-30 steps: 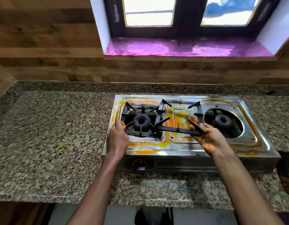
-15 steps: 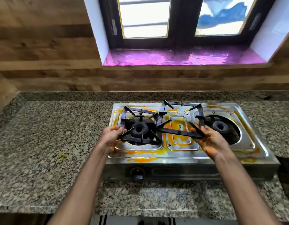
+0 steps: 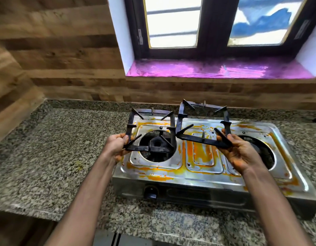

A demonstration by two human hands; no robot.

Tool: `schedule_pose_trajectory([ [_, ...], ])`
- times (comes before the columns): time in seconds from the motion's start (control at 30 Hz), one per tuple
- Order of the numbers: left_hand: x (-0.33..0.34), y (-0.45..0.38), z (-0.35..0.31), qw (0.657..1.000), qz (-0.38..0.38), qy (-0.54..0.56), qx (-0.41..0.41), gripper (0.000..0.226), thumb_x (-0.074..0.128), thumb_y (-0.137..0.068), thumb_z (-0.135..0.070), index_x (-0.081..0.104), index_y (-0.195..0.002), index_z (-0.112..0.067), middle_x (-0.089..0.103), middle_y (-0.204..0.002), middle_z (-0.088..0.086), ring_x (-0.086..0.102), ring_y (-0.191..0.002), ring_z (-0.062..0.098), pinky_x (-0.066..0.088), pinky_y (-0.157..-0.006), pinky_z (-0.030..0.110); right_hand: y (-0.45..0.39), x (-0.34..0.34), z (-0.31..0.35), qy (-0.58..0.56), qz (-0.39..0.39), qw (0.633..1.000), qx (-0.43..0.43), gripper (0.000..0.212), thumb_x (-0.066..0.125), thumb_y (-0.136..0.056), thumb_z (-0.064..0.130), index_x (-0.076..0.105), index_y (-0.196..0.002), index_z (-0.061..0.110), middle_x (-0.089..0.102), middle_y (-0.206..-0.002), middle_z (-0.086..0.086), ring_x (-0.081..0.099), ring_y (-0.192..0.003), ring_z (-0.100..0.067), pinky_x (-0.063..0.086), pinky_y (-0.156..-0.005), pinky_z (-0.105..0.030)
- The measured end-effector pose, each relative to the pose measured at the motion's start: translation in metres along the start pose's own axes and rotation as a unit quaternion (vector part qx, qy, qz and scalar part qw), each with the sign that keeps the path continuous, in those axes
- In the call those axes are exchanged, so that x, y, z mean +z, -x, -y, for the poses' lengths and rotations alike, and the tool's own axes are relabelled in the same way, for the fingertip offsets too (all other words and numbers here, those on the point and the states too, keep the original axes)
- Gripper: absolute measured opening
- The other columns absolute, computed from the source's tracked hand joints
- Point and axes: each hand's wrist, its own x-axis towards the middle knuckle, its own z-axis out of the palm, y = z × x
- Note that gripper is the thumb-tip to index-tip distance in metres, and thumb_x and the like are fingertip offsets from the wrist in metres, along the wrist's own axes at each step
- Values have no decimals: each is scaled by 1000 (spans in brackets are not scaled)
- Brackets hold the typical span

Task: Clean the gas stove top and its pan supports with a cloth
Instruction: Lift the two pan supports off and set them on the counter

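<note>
A steel two-burner gas stove (image 3: 203,173) streaked with orange stains sits on the granite counter. My left hand (image 3: 116,146) grips the near left corner of a black pan support (image 3: 130,126), lifted and tilted above the left burner (image 3: 156,145). My right hand (image 3: 242,153) grips the near right corner of the second black pan support (image 3: 199,140), held up over the stove's middle. The right burner well (image 3: 265,153) is partly hidden behind my right hand. No cloth is in view.
The granite counter (image 3: 56,151) stretches to the left of the stove. A wood-panelled wall (image 3: 65,59) rises behind, with a window and a purple sill (image 3: 215,70) above the stove. A black knob (image 3: 151,192) sits on the stove's front.
Both hands have lifted the two pan supports up off the stove top; the left support has come off its burner. The view has tilted upward.
</note>
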Motion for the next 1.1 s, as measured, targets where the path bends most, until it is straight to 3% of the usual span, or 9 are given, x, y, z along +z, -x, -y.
schedule_pose_trajectory([
  [0.17, -44, -1, -5, 999, -52, -2, 5, 25, 50, -100, -7, 64, -80, -14, 70, -82, 2, 66, -63, 16, 49, -63, 34, -10, 29, -12, 20, 25, 999, 5, 23, 38, -105, 10, 60, -102, 8, 75, -76, -6, 72, -65, -13, 62, -60, -33],
  [0.27, -75, -4, 0, 997, -72, -7, 1, 25, 49, -100, -6, 64, -81, -12, 68, -89, 6, 62, -73, 20, 54, -58, 29, -15, 54, -30, 28, 39, 999, 17, 23, 38, -104, 9, 61, -100, 9, 75, -75, -5, 72, -63, -13, 61, -58, -31],
  [0.37, -121, -14, 8, 996, -94, -7, -1, 25, 53, -98, -6, 67, -79, -12, 69, -97, 12, 62, -80, 23, 54, -87, 46, -17, 90, -58, 39, 60, 997, 32, 22, 39, -103, 8, 61, -99, 9, 76, -75, -5, 72, -61, -13, 62, -58, -31],
  [0.43, -158, -22, 12, 994, -108, -3, -7, 27, 54, -98, -6, 68, -76, -12, 68, -93, 13, 61, -83, 26, 49, -95, 50, -20, 117, -83, 42, 75, 996, 38, 17, 45, -99, 10, 61, -101, 9, 76, -79, -5, 72, -63, -13, 61, -56, -31],
  [0.53, -208, -36, 17, 991, -133, 4, -12, 27, 52, -98, -3, 66, -75, -9, 67, -88, 12, 60, -80, 25, 51, -88, 44, -23, 155, -122, 46, 85, 994, 48, 19, 42, -101, 7, 61, -100, 9, 76, -79, -4, 73, -64, -13, 58, -51, -28],
  [0.63, -253, -50, 19, 988, -150, 13, -20, 30, 48, -99, -2, 63, -74, -8, 63, -82, 8, 57, -72, 18, 49, -70, 33, -29, 189, -160, 40, 77, 994, 72, 22, 39, -104, 6, 60, -98, 10, 76, -77, -5, 73, -62, -17, 59, -51, -30],
  [0.9, -390, -97, 42, 976, -205, -60, -39, 24, 52, -97, -1, 65, -77, -3, 64, -93, 8, 60, -92, 27, 40, -67, 29, -33, 277, -266, 85, 40, 990, 107, 18, 37, -102, -5, 52, -102, 5, 74, -75, -9, 73, -59, -21, 58, -49, -30],
  [1.0, -405, -106, 59, 976, -197, -78, -57, 27, 48, -98, 2, 59, -72, -1, 59, -83, 8, 53, -71, 22, 36, -58, 28, -33, 282, -293, 149, 29, 982, 113, 20, 38, -102, -3, 57, -99, 4, 76, -73, -4, 73, -60, -17, 59, -50, -28],
  [1.1, -416, -121, 80, 980, -170, -44, -94, 25, 47, -98, 3, 64, -81, -4, 65, -88, 10, 58, -73, 18, 45, -61, 29, -38, 281, -318, 187, -9, 974, 126, 20, 41, -102, -2, 59, -105, 6, 75, -85, -8, 74, -65, -18, 59, -51, -30],
])
